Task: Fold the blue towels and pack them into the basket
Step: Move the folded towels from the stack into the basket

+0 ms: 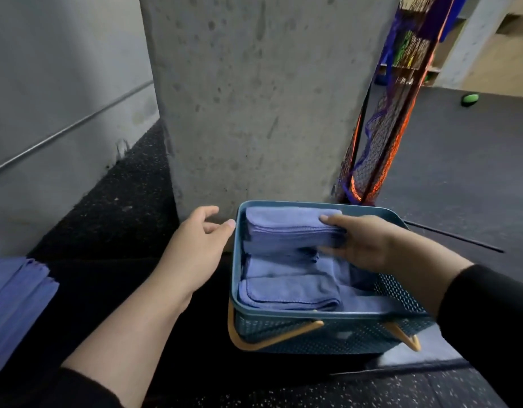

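A teal perforated basket [337, 334] with tan handles sits on the dark floor at the foot of a concrete pillar. Several folded blue towels lie inside it. My right hand [363, 240] reaches in from the right and grips the folded towel [286, 231] at the far end, thumb on top and fingers under its edge. Another folded towel [289, 293] lies at the near end. My left hand [195, 245] hovers just outside the basket's left rim, fingers relaxed and holding nothing. More blue towels [16, 301] lie at the far left edge of the view.
The concrete pillar [254, 98] stands right behind the basket. A netted orange and purple bag [378, 136] leans by its right side, and a thin dark rod [454, 237] lies on the floor beyond the basket. A grey wall [54, 83] runs along the left.
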{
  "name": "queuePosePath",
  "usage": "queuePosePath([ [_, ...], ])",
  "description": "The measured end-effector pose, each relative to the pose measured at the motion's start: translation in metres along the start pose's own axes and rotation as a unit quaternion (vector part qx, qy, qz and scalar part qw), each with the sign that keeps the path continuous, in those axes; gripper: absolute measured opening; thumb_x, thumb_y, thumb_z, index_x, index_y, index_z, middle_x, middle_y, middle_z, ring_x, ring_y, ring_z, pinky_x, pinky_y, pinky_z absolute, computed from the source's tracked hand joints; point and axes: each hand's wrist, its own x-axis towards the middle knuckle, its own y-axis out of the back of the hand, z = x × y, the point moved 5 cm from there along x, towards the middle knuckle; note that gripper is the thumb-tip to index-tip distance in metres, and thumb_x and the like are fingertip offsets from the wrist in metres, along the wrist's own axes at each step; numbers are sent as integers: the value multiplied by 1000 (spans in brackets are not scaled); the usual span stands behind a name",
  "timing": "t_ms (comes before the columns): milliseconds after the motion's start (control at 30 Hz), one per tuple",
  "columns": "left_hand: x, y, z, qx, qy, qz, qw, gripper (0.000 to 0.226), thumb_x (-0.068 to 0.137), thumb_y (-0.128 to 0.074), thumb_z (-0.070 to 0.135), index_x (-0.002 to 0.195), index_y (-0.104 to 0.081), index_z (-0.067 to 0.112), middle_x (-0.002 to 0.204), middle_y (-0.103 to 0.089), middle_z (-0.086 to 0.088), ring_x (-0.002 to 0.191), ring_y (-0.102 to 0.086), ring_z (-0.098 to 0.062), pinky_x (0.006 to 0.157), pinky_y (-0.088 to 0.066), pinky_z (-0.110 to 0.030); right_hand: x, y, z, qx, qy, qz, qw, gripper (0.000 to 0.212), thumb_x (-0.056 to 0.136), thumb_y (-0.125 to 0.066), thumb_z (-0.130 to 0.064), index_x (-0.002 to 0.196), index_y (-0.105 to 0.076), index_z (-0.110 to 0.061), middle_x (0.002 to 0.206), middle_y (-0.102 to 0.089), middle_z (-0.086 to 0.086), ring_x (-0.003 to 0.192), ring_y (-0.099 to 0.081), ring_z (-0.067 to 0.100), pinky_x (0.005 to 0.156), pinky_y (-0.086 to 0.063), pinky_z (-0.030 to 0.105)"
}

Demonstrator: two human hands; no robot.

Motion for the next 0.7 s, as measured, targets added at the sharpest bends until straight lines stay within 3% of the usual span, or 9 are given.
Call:
queuePosePath([
  [67, 3, -1, -2, 9, 0, -5, 1000, 48, 98, -60, 41, 143, -47, 31, 110, -65, 12, 108, -63, -13, 100, -51, -47, 14, 1, 10, -116, 5, 40, 992, 27, 88, -75, -14, 102, -61, 5, 107, -57, 20, 95, -64, 32, 68, -63, 45],
  [133, 6, -3, -5, 15, 0, -14, 1000, 48, 97, -60, 43, 142, -47, 32, 110, -65, 13, 108, -63, -12, 100, -51, -47, 22, 5, 3, -308, 45, 97, 945, 40, 86, -78, -29, 97, -63, 6, 89, -61, 17, 76, -68, 31, 65, -62, 40],
  [233, 9, -8, -8, 30, -5, -29, 999, 49, 96, -61, 47, 141, -49, 34, 108, -67, 14, 106, -64, -10, 100, -51, -47, 23, 3, -20, -622, 110, 148, 761, 55, 84, -68, -61, 76, -63, -6, 63, -62, 8, 59, -62, 27, 47, -40, 29],
  [300, 9, -12, -9, 47, -13, -46, 998, 49, 96, -60, 48, 141, -49, 34, 109, -68, 13, 105, -64, -10, 100, -51, -44, 19, 4, -28, -670, 168, 175, 702, 57, 83, -64, -67, 69, -60, -12, 64, -60, 5, 67, -60, 28, 51, -36, 32],
  [400, 8, -15, -7, 71, -27, -61, 995, 48, 96, -60, 48, 141, -49, 33, 112, -68, 11, 108, -62, -8, 100, -47, -36, -2, 0, -37, -611, 315, 198, 698, 43, 91, -60, -56, 73, -56, -18, 78, -55, -1, 73, -52, 22, 65, -37, 35],
  [500, 5, -9, -4, 77, -33, -51, 995, 46, 97, -59, 46, 140, -50, 33, 110, -68, 12, 108, -61, -4, 97, -45, -31, -24, -18, -47, -568, 426, 164, 685, 43, 100, -53, -39, 67, -49, -12, 68, -48, -2, 63, -43, 18, 62, -29, 35],
  [600, 0, 7, 0, 65, -37, -17, 997, 39, 99, -58, 40, 136, -54, 29, 103, -69, 12, 101, -64, -8, 97, -49, -36, -37, -39, -54, -512, 441, 149, 722, 40, 101, -54, -33, 69, -55, -10, 58, -50, 0, 55, -41, 13, 58, -31, 36],
  [700, -9, 34, 7, 66, -43, 37, 996, 30, 101, -56, 36, 129, -58, 29, 98, -67, 12, 97, -62, -7, 88, -50, -31, -53, -83, -59, -472, 452, 108, 749, 29, 100, -56, -34, 81, -67, -16, 66, -64, 0, 64, -58, 20, 65, -45, 36],
])
